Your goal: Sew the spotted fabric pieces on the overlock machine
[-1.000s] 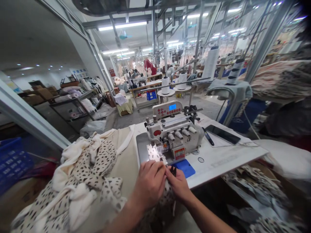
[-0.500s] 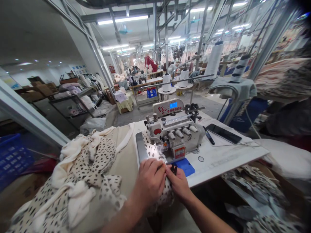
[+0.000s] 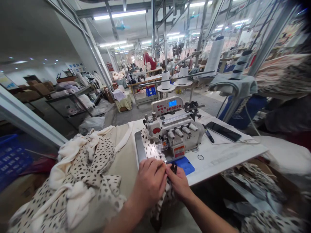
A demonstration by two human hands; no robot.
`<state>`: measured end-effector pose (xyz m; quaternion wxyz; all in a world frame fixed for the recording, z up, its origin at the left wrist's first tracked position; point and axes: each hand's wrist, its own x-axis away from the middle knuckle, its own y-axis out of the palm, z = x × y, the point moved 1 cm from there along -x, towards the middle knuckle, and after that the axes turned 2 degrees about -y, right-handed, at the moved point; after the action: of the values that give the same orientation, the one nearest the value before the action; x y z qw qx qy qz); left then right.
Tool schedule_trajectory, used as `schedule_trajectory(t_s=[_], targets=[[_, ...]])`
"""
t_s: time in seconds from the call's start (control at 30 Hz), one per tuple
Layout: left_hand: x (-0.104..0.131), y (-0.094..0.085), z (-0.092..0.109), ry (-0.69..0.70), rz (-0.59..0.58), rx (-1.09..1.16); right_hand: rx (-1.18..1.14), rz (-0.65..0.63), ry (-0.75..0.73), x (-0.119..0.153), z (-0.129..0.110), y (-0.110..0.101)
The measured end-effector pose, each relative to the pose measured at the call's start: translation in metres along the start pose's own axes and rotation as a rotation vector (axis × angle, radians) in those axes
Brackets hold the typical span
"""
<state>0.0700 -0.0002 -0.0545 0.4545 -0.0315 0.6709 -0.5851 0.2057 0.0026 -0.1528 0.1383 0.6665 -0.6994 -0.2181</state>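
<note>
A strip of white fabric with dark spots (image 3: pixel 148 144) runs under the front of an overlock sewing machine (image 3: pixel 167 124), lit by its lamp. Its near end hangs down below my hands over the table edge. My left hand (image 3: pixel 150 179) is closed on the fabric edge, just in front of the presser area. Beside it, almost touching, my right hand (image 3: pixel 179 183) pinches the same edge between thumb and fingers. A small black two-pronged tool (image 3: pixel 174 167) pokes out of the right hand; its remainder is hidden.
Piled spotted fleece pieces (image 3: pixel 94 161) lie to the left. On the white table (image 3: pixel 218 158) at right are a phone (image 3: pixel 224 131), a dark slim-handled tool (image 3: pixel 209 134) and a black ring (image 3: pixel 200 157). Thread cones (image 3: pixel 165 81) stand behind; fabric scraps (image 3: pixel 255 191) sit below right.
The spotted fabric has shifted slightly at the machine, and its hanging end below my hands lies differently. Both hands keep their grip in nearly the same place. The view has tilted slightly.
</note>
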Motion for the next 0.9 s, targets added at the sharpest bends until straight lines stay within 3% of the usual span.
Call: schedule_trajectory(t_s=[0.9], targets=[[-0.003,-0.004,0.001,-0.019,-0.027,-0.006,0.123,-0.026,-0.057,0.001,-0.008,0.004]])
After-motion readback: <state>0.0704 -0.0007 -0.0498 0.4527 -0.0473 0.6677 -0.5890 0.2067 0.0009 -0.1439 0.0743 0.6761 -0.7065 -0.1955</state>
